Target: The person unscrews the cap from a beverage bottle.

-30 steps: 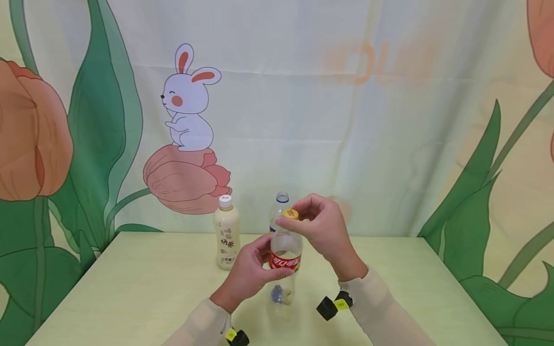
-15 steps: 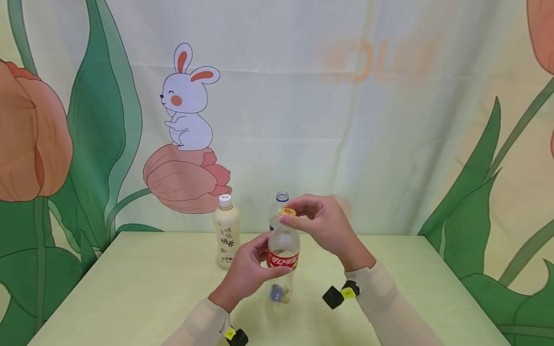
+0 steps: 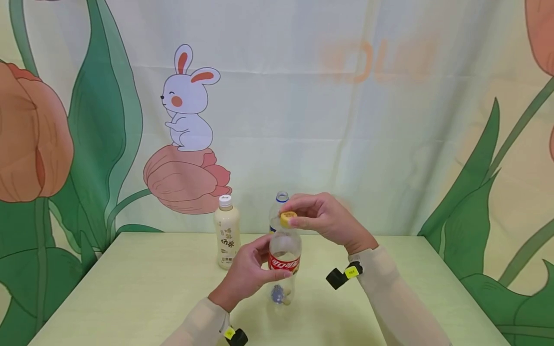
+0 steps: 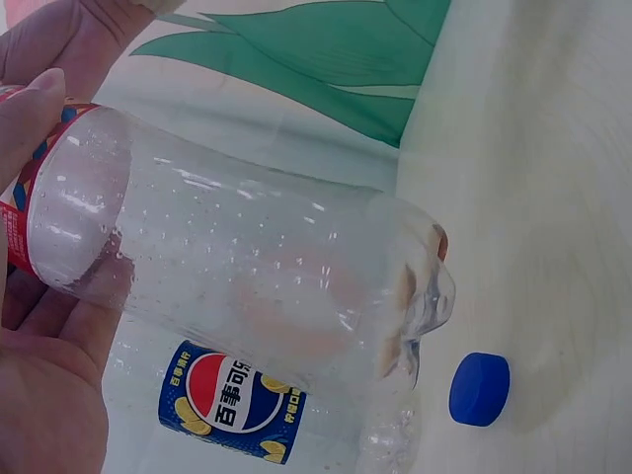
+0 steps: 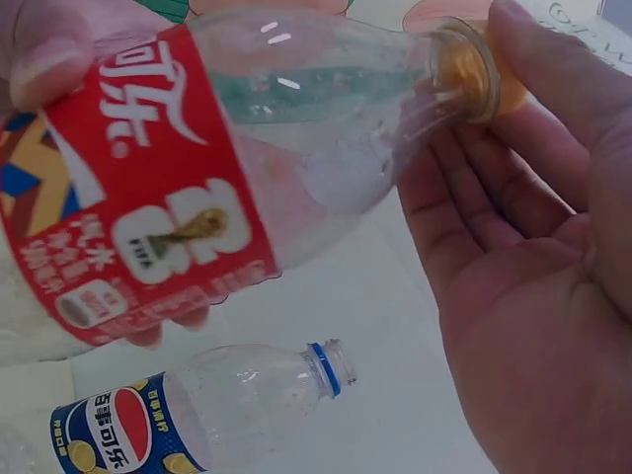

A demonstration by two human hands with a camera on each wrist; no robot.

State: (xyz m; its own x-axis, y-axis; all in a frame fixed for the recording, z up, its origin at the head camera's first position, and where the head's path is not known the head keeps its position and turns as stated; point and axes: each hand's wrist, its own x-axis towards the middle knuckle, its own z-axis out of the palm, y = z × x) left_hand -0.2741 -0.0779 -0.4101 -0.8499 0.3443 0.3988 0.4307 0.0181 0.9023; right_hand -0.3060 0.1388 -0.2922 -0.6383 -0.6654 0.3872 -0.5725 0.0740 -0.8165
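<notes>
My left hand (image 3: 247,275) grips a clear plastic cola bottle (image 3: 285,241) round its red label (image 5: 158,188), holding it nearly upright. Above it, my right hand (image 3: 331,220) pinches a yellow bottle cap (image 3: 287,219) at the bottle's mouth between thumb and fingers. In the right wrist view the cap sits at the neck rim; whether it is threaded on cannot be told. The cola bottle looks empty. Close behind it stands an uncapped clear bottle with a blue label (image 5: 117,430), partly hidden by the hands in the head view.
A capped milk tea bottle (image 3: 227,235) stands left of the hands on the pale table (image 3: 143,288). A blue bottle cap (image 4: 480,389) lies on the table by the base of the cola bottle. A printed cloth (image 3: 277,120) hangs behind the table.
My right hand has turned about the cap, its wrist shifting right and up, and the fingers have changed their hold. The cap looks more tilted. My left hand and the bottle stay nearly still.
</notes>
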